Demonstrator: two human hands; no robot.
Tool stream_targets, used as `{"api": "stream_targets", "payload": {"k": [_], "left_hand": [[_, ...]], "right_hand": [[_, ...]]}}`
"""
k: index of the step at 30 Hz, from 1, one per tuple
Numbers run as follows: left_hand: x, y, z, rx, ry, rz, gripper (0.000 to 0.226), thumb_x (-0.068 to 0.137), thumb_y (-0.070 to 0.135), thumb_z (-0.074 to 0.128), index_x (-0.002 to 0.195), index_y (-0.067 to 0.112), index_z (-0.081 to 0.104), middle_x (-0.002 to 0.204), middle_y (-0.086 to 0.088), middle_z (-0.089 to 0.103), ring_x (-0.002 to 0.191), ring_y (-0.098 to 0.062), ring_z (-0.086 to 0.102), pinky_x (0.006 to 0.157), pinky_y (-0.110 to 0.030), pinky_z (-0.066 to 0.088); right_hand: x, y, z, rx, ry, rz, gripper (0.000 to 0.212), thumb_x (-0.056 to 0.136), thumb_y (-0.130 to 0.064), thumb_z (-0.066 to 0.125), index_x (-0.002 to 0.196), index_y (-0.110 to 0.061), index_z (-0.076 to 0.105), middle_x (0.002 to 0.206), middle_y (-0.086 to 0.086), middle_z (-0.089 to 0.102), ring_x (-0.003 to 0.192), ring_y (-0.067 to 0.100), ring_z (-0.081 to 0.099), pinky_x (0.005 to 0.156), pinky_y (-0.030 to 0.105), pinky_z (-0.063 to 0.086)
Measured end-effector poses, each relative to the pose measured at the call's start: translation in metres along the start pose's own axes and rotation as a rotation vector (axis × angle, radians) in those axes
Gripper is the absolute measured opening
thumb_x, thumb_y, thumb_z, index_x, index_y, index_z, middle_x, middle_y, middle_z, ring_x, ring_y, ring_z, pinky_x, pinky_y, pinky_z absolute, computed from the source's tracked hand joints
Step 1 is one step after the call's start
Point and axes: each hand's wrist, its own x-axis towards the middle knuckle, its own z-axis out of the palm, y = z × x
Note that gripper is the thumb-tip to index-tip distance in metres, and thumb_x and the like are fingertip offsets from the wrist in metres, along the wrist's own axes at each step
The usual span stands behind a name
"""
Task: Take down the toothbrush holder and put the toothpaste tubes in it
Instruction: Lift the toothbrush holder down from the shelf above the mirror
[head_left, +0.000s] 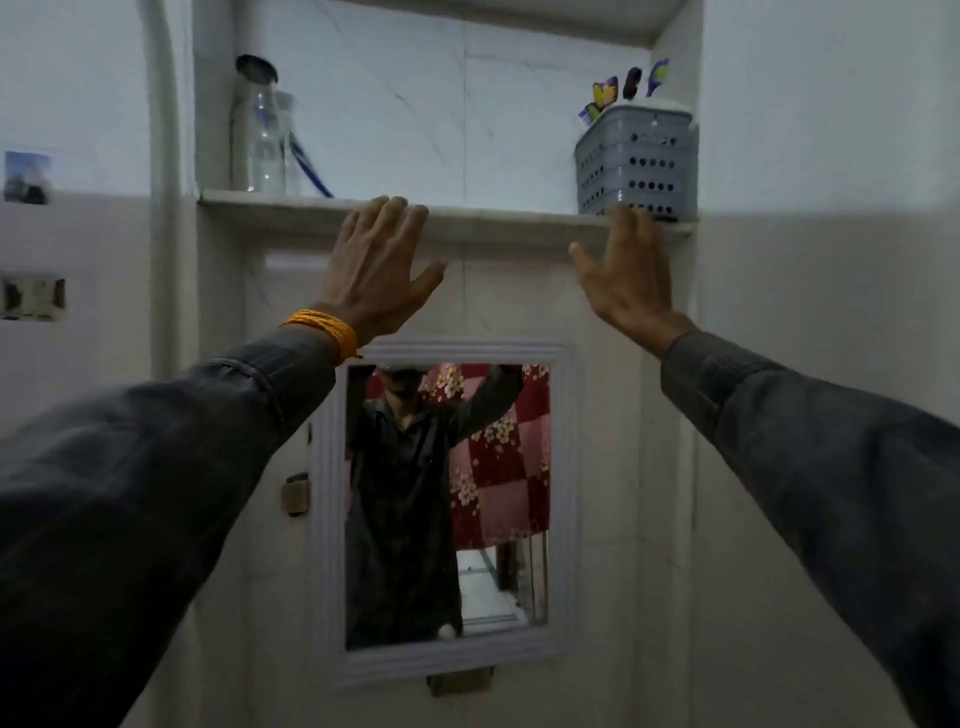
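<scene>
A grey perforated toothbrush holder (638, 161) stands at the right end of a high marble shelf (498, 214), with several toothbrush heads (605, 94) sticking out of its top. My right hand (626, 275) is raised just below the holder, fingers spread, fingertips at the holder's bottom edge and holding nothing. My left hand (376, 270), with an orange thread band at the wrist, is raised with its fingertips at the shelf's front edge near the middle, also empty. No toothpaste tubes are visible.
Clear glass bottles (260, 135) and a blue-handled item (311, 169) stand at the shelf's left end. A white-framed mirror (447, 506) hangs on the tiled wall below the shelf. The alcove's side walls close in the shelf.
</scene>
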Motion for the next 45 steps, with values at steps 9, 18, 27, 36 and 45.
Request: {"api": "stream_targets", "payload": {"k": [9, 18, 27, 36, 45], "left_hand": [[0.098, 0.035, 0.036, 0.019, -0.096, -0.011, 0.065, 0.097, 0.059, 0.028, 0.128, 0.007, 0.055, 0.122, -0.021, 0.064, 0.109, -0.038, 0.059, 0.095, -0.047, 0.043], [0.120, 0.043, 0.040, 0.118, -0.336, -0.130, 0.086, 0.086, 0.080, 0.006, 0.087, 0.017, 0.064, 0.092, -0.008, 0.066, 0.085, -0.029, 0.058, 0.078, -0.038, 0.033], [0.107, 0.054, 0.037, 0.103, -0.285, -0.152, 0.075, 0.092, 0.072, 0.016, 0.098, 0.014, 0.061, 0.102, -0.013, 0.068, 0.093, -0.033, 0.059, 0.084, -0.042, 0.039], [0.025, 0.075, 0.017, -0.242, -0.040, -0.063, 0.053, 0.096, 0.050, 0.046, 0.132, 0.011, 0.050, 0.133, -0.014, 0.055, 0.120, -0.032, 0.051, 0.098, -0.046, 0.045], [-0.172, 0.063, 0.054, -0.330, -0.242, -0.100, 0.043, 0.093, 0.046, 0.040, 0.119, 0.014, 0.052, 0.111, -0.013, 0.060, 0.096, -0.033, 0.056, 0.079, -0.044, 0.047]], "right_hand": [[0.105, 0.047, -0.006, 0.216, -0.011, 0.293, 0.086, 0.090, -0.052, 0.069, 0.153, -0.006, 0.033, 0.152, 0.018, 0.038, 0.142, 0.037, 0.041, 0.113, 0.047, 0.045], [0.126, 0.052, 0.015, 0.297, 0.071, 0.335, 0.123, 0.065, -0.067, 0.081, 0.156, -0.005, 0.026, 0.153, 0.017, 0.043, 0.141, 0.038, 0.045, 0.113, 0.052, 0.047], [0.110, 0.039, 0.000, 0.406, 0.138, 0.361, 0.122, 0.070, -0.058, 0.086, 0.159, -0.008, 0.019, 0.152, 0.017, 0.041, 0.142, 0.037, 0.044, 0.114, 0.052, 0.046], [-0.011, 0.014, -0.039, 0.596, 0.086, 0.308, 0.100, 0.064, -0.044, 0.094, 0.142, -0.011, 0.042, 0.133, 0.004, 0.058, 0.116, 0.019, 0.063, 0.098, 0.041, 0.060], [-0.253, 0.049, 0.042, 0.531, -0.210, 0.452, 0.108, 0.056, -0.033, 0.102, 0.144, -0.010, 0.043, 0.140, 0.011, 0.058, 0.125, 0.026, 0.061, 0.100, 0.036, 0.055]]}}
